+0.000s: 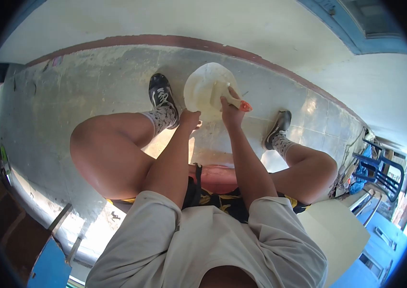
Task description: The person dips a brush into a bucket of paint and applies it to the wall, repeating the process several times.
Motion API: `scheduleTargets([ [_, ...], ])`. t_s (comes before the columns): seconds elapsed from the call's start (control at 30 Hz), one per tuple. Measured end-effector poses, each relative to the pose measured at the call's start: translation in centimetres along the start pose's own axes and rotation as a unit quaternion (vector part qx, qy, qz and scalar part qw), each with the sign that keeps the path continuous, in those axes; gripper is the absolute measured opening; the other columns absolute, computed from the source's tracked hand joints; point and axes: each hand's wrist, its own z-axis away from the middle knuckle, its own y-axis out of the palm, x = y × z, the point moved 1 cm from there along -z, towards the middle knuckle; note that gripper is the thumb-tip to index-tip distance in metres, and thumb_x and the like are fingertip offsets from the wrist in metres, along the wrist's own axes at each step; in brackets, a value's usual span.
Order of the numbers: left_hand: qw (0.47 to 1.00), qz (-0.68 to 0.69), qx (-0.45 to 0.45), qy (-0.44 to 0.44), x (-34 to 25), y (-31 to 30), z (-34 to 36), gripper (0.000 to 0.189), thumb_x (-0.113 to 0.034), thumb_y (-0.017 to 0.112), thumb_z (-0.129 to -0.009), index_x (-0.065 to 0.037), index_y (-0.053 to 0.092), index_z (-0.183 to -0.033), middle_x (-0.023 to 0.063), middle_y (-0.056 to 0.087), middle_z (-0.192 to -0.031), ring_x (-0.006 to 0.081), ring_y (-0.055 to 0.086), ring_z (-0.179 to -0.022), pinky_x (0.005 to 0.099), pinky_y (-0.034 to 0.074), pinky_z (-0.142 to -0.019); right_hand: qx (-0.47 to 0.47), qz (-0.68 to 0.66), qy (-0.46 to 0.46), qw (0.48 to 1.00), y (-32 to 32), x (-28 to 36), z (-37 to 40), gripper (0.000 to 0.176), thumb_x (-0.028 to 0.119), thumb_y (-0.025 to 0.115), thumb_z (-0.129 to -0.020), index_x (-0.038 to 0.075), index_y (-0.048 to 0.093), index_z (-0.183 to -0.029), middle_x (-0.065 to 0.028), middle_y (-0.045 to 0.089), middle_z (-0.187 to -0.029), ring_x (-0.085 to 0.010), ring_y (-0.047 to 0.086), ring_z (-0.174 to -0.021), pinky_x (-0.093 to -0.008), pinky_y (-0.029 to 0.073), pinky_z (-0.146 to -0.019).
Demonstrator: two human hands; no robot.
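A white plastic container [203,79] with a wide, rounded opening sits between my feet, low over the floor. My left hand [191,119] is closed at its near left edge, fingers curled there, though the exact grip is partly hidden. In my right hand [232,111] is a paintbrush [235,101] with a pale handle and an orange end pointing right. The brush's broad, pale head is over the container's opening; whether it touches the inside is hard to tell.
A grey floor [98,81] meets a pale wall [165,19] along a reddish-brown skirting band [141,40]. Beneath me is a pink-red seat [218,178]. At right stand a dark blue chair [387,173] and some clutter. A blue-framed window [357,29] is at upper right.
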Motion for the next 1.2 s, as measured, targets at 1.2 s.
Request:
scheduleTargets([
  [1.2,0.752,-0.616,0.059,0.225,-31.1,-8.4,12.5,0.064,-0.044,0.061,-0.082,0.000,0.050,-0.128,0.0229,0.055,-0.124,0.0308,0.054,-0.114,0.0367,0.042,-0.095,-0.117,-0.315,0.082,0.938,0.3,-1.3,2.0,0.047,0.005,0.061,-0.083,0.002,0.049,-0.128,-0.0140,0.060,-0.112,-0.0221,0.062,-0.096,-0.0317,0.055,-0.069],
])
